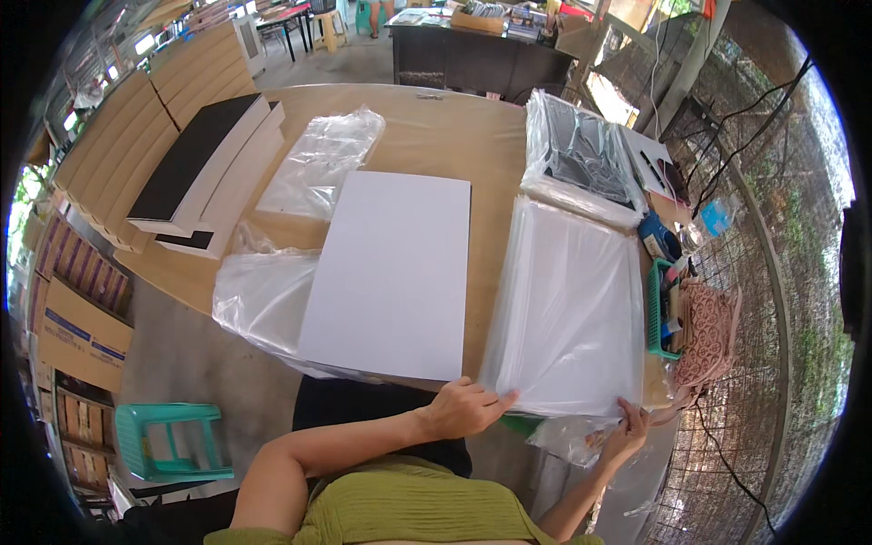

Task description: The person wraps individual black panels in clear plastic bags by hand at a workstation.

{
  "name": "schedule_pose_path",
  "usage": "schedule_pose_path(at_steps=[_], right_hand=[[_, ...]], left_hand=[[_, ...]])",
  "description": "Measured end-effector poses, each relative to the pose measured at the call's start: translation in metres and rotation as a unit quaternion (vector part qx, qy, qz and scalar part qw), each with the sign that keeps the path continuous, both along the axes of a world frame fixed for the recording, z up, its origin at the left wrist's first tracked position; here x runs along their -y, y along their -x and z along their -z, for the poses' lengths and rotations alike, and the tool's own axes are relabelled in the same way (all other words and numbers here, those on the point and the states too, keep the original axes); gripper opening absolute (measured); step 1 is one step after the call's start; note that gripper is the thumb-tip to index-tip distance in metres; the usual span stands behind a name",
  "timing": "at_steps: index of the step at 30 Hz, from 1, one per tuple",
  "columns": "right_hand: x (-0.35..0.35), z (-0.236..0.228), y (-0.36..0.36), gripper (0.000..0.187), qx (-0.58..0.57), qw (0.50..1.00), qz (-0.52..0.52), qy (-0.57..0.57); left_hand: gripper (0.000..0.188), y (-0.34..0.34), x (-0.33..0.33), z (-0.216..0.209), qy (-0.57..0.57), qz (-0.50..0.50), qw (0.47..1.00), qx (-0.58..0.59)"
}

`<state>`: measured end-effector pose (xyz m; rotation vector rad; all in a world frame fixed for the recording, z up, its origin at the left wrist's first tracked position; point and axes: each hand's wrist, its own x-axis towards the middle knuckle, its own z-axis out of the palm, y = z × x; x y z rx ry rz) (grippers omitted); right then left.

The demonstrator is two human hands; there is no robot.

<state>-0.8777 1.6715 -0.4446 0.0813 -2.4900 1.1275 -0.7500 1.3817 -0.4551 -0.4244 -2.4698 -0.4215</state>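
My left hand (461, 409) fingers extended, pinching near edge of clear plastic bag stack (568, 309); right hand (629, 429) curled, gripping near-right corner. Green basket (655, 313) right holds small items.

A clear, glossy stack of plastic sleeves (568, 309) shows milky white just above the left hand (463, 409) and right hand (629, 429). Beside the left hand lies a plain white board (391, 272) on the tan wooden table (436, 127). Further up and left of it sit boards with black faces and cream edges (204, 163). Right of the right hand stands a green plastic basket (656, 313), next to a pinkish-brown cloth with a swirling pattern (708, 331). Below the left hand are an olive-green ribbed top (409, 504) and, well to its left, a turquoise plastic stool (173, 440).
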Motion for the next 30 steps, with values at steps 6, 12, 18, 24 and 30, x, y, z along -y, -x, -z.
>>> schedule_pose_path(at_steps=[6,12,18,24,30], right_hand=[[-0.023,0.020,-0.003,0.052,-0.109,0.993,0.038,0.002],[0.032,-0.047,-0.040,0.030,-0.155,0.986,-0.015,-0.052],[0.178,-0.115,-0.076,0.025,-0.220,0.923,-0.314,0.043],[0.335,-0.149,-0.145,0.031,-0.158,0.800,-0.576,0.050],[0.463,-0.115,-0.157,0.028,-0.133,0.664,-0.735,0.029]], left_hand=[[0.050,-0.030,0.016,-0.030,-0.103,-0.009,0.995,0.010],[0.033,-0.127,0.159,-0.018,-0.146,-0.313,0.933,-0.102],[0.021,-0.216,0.300,0.006,-0.113,-0.634,0.757,-0.111],[0.026,-0.246,0.321,0.000,-0.101,-0.639,0.762,-0.039],[0.050,-0.248,0.305,-0.033,-0.412,-0.368,0.820,-0.149]])
